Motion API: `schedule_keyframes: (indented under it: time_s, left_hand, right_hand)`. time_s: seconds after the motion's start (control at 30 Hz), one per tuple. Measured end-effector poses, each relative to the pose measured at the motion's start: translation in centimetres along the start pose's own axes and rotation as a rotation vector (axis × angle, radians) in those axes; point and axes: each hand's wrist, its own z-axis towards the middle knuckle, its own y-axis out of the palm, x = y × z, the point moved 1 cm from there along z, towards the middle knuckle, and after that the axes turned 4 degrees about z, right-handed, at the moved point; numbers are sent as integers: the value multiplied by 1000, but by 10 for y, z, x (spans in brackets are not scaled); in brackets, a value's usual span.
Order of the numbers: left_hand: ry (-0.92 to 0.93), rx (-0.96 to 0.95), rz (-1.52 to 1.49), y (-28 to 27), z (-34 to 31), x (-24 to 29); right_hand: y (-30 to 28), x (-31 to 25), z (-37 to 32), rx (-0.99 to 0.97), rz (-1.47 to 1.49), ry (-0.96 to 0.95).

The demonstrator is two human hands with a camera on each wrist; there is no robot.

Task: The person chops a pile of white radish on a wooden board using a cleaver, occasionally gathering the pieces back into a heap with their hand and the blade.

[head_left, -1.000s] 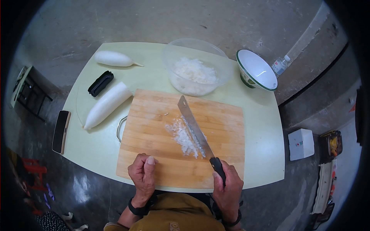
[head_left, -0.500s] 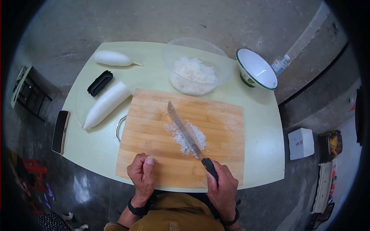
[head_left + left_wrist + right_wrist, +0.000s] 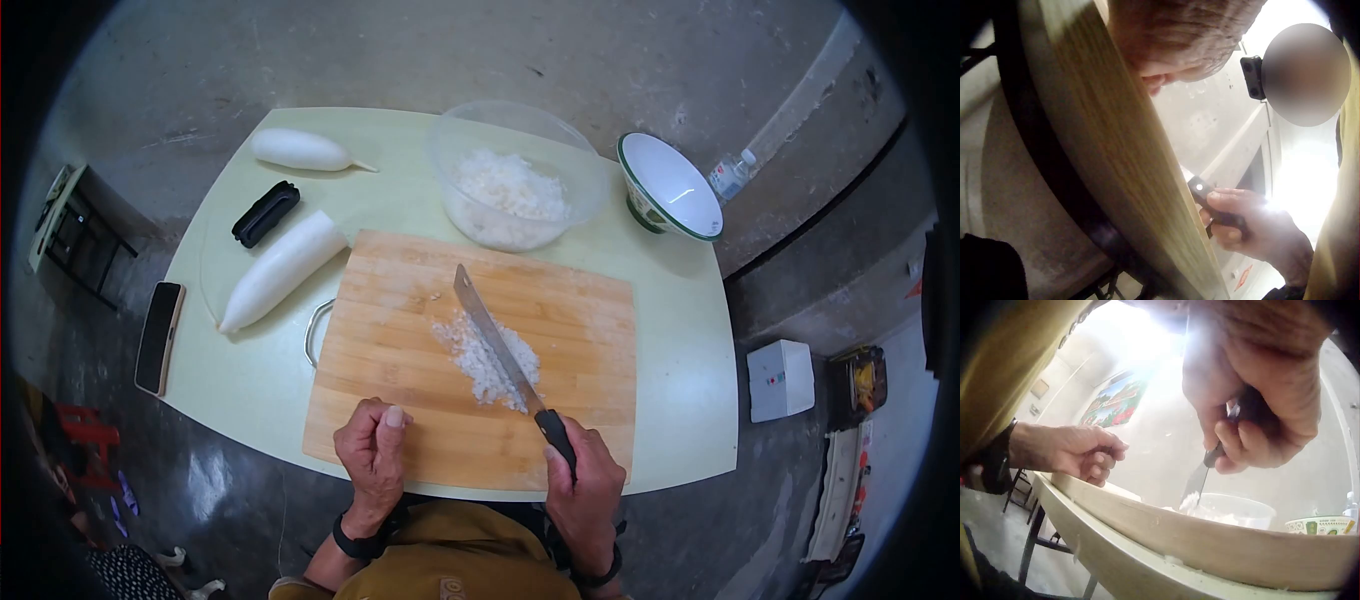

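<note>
My right hand [image 3: 585, 490] grips the black handle [image 3: 554, 436] of a knife, also seen in the right wrist view, where the hand [image 3: 1254, 381] is close. Its blade [image 3: 490, 330] lies slantwise over finely chopped white pieces [image 3: 515, 355] in the middle of the wooden cutting board [image 3: 400, 300]. Some white bits cling to the blade near its tip in the right wrist view. My left hand [image 3: 373, 455] rests at the board's near left edge, fingers loosely curled, thumb uppermost, holding nothing; the right wrist view shows this hand [image 3: 1075, 452] too.
Behind the board stands a clear bowl [image 3: 515, 235] with white shreds; to its right are a green-rimmed bowl [image 3: 670, 185] and a bottle [image 3: 731, 175]. On the left lie a cut white radish [image 3: 280, 270], a whole one [image 3: 300, 149], a black object [image 3: 266, 213] and a phone [image 3: 158, 338].
The knife has swung left across the chopped pieces, then shifted slightly back to the right with my right hand. My left hand has stayed at the board's edge.
</note>
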Motion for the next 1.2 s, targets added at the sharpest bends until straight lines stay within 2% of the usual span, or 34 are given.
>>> schedule_keyframes:
  time_s: [0.13, 0.2, 0.3, 0.5, 0.63, 0.7, 0.8, 1.2]
  left_hand:
    - [13, -2, 24, 0, 0, 3]
    - [-2, -7, 8, -1, -1, 1]
    - [-15, -5, -4, -2, -1, -2]
    - [-15, -9, 7, -1, -1, -2]
    - [-8, -3, 9, 0, -1, 0]
    - [-11, -6, 4, -1, -2, -1]
    - [-17, -2, 6, -2, -2, -1]
    - [-31, -5, -2, 0, -2, -1]
  right_hand:
    - [-3, -3, -2, -11, 56, 17]
    - [0, -2, -1, -78, 44, 52]
    - [0, -2, -2, 2, 68, -2]
    - [-2, 1, 0, -2, 10, -5]
    - [-5, -4, 0, 10, 82, 7]
    - [-1, 0, 1, -56, -7, 40]
    - [0, -1, 0, 15, 64, -7]
    - [2, 1, 1, -66, 25, 9]
